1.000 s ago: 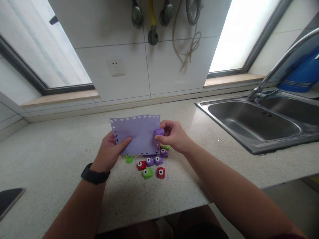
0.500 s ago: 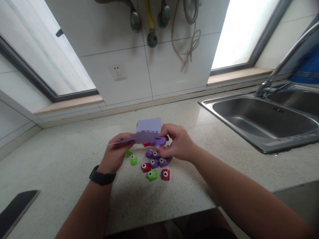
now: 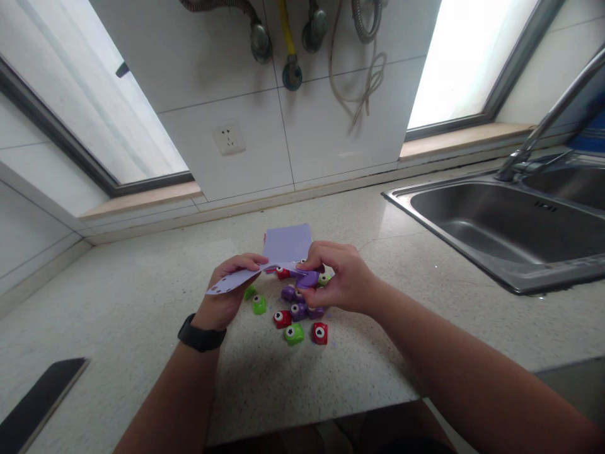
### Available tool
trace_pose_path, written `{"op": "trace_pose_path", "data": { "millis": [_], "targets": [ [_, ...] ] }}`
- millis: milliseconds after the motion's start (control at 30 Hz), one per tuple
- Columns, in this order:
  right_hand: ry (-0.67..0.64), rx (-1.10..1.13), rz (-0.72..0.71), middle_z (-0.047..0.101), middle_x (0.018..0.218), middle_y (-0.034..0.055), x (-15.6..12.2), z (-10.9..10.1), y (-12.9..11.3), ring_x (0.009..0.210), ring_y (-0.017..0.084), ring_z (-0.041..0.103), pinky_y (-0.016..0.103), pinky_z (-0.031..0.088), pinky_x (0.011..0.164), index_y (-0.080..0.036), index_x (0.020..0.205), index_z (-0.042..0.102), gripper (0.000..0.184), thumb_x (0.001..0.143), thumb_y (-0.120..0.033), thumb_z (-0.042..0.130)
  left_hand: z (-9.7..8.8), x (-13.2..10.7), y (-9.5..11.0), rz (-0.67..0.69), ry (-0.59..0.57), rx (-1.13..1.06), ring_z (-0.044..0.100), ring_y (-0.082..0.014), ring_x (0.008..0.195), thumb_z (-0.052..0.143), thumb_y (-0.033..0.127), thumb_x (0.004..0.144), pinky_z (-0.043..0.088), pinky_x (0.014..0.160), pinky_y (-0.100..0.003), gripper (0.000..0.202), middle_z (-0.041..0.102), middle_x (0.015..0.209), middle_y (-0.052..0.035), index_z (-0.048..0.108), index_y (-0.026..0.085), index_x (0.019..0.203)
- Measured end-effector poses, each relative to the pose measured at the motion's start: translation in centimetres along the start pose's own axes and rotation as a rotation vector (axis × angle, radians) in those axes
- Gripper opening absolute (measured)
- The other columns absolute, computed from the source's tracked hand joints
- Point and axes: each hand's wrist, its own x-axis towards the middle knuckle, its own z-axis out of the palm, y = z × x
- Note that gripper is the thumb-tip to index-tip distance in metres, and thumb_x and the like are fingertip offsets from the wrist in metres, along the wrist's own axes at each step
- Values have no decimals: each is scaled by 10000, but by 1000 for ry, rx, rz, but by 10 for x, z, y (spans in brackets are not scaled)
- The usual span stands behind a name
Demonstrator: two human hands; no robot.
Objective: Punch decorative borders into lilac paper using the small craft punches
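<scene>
My left hand (image 3: 218, 305) is closed on a lilac sheet of paper (image 3: 240, 279), thumb and fingers on opposite faces. The sheet bends, and small punched holes run along its left edge. A purple craft paper punch (image 3: 308, 279) is pinched between the thumb and fingers of my right hand (image 3: 344, 277), with the paper's right edge at it. Whether the paper sits inside the slot I cannot tell. Below lie more punches: a red one (image 3: 320, 333), a green one (image 3: 293, 333), another green one (image 3: 259, 304) and a purple one (image 3: 299, 311).
Behind my hands a stack of lilac paper (image 3: 288, 241) lies on the speckled counter (image 3: 155, 302). A dark flat object (image 3: 42, 400) rests at the lower left. To the right is a steel sink (image 3: 472, 221) with a faucet (image 3: 543, 129).
The paper has tilted, so its punched left edge now shows. My right hand has turned the purple punch slightly. The whole view has shifted a little.
</scene>
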Motion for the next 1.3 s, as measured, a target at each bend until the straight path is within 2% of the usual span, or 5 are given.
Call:
{"op": "trace_pose_path", "data": {
  "millis": [267, 433, 633, 1067, 1300],
  "targets": [
    [-34, 122, 308, 605, 730, -16, -1, 2, 14, 655, 127, 526, 279, 444, 630, -183, 867, 651, 238, 687, -245, 793, 4, 1, 0, -223, 137, 87, 743, -264, 934, 881, 346, 757, 591, 901, -407, 340, 794, 1034, -120, 794, 145, 1017],
    [-3, 323, 521, 647, 812, 16, -3, 2, 38, 691, 145, 555, 321, 472, 674, -179, 1048, 688, 336, 769, -345, 776, -1, 5, -7, -178, 222, 40, 722, -249, 1058, 906, 347, 729, 542, 1018, -402, 490, 771, 1171, -113, 743, 157, 1151],
    [127, 480, 663, 663, 816, 24, 0, 3, 49, 679, 136, 553, 305, 450, 656, -157, 988, 718, 328, 811, -430, 753, -5, 8, -15, -170, 243, 65, 710, -272, 1104, 891, 376, 743, 522, 1054, -452, 527, 754, 1212, -124, 712, 155, 1186],
    [157, 190, 748, 679, 834, 40, -8, 8, 74, 715, 164, 559, 322, 445, 656, -149, 1038, 730, 390, 853, -490, 685, -11, 12, -20, -144, 263, 129, 720, -280, 1061, 884, 397, 736, 542, 1008, -464, 523, 758, 1171, -126, 708, 159, 1167],
    [153, 291, 743, 713, 873, 57, -10, 13, 78, 736, 165, 609, 327, 480, 688, -145, 1075, 655, 412, 848, -482, 725, -14, 14, -20, -89, 325, 203, 713, -275, 1079, 861, 393, 761, 522, 1035, -460, 509, 755, 1186, -125, 700, 154, 1182]
  ]
}}
